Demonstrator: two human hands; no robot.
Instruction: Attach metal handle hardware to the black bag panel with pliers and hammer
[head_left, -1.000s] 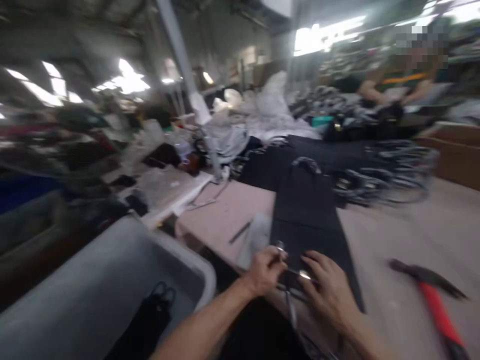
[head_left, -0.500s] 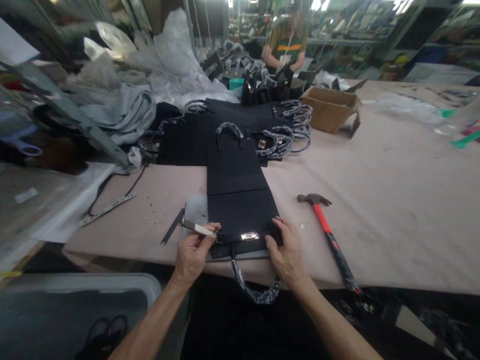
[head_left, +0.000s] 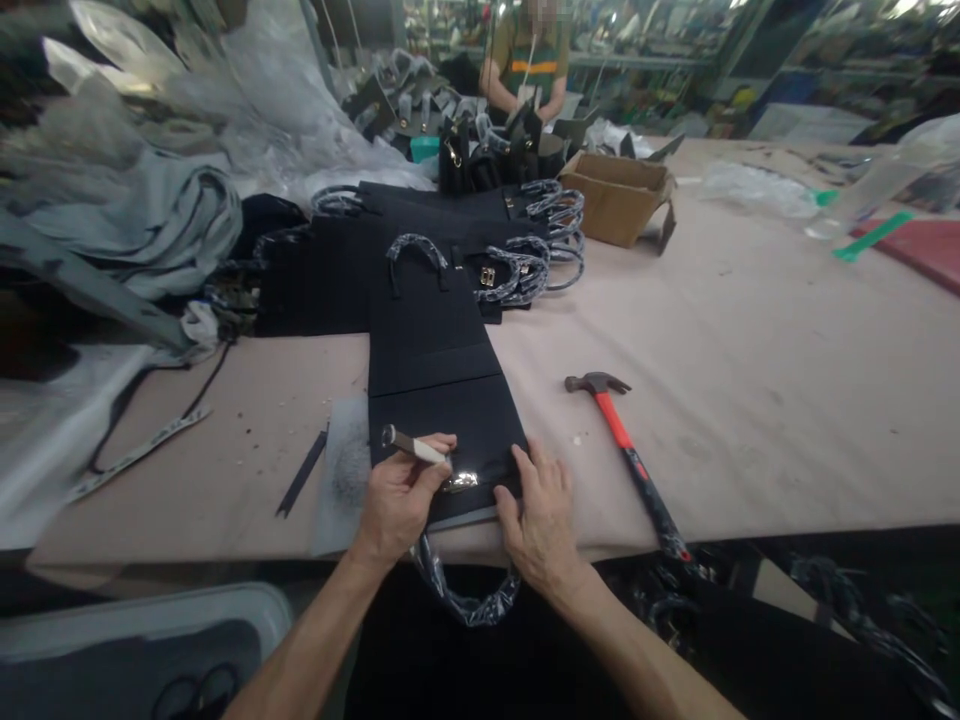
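Note:
A flat black bag panel (head_left: 442,345) lies on the table, one plastic-wrapped handle (head_left: 480,608) hanging over the near edge. My left hand (head_left: 397,505) is closed round a short metal punch (head_left: 412,444) with a whitish band, tilted, its lower end hidden by my fingers. That hand is beside the shiny metal plate (head_left: 461,481) near the panel's front edge. With fingers and thumb apart, my right hand (head_left: 541,510) rests on the panel's right edge. To the right lies a claw hammer (head_left: 626,450) with a red and black handle.
Behind the panel are stacked black bag pieces (head_left: 322,265) with wrapped handles. An open cardboard box (head_left: 619,200) stands at the back right, and a person (head_left: 529,65) works beyond. At left lie a dark strip (head_left: 302,473) and a grey tub (head_left: 255,600) below the table.
My left hand has moved the punch rightward across the panel, from its left side to beside the metal plate. My right hand stays at the right edge. The view has turned right.

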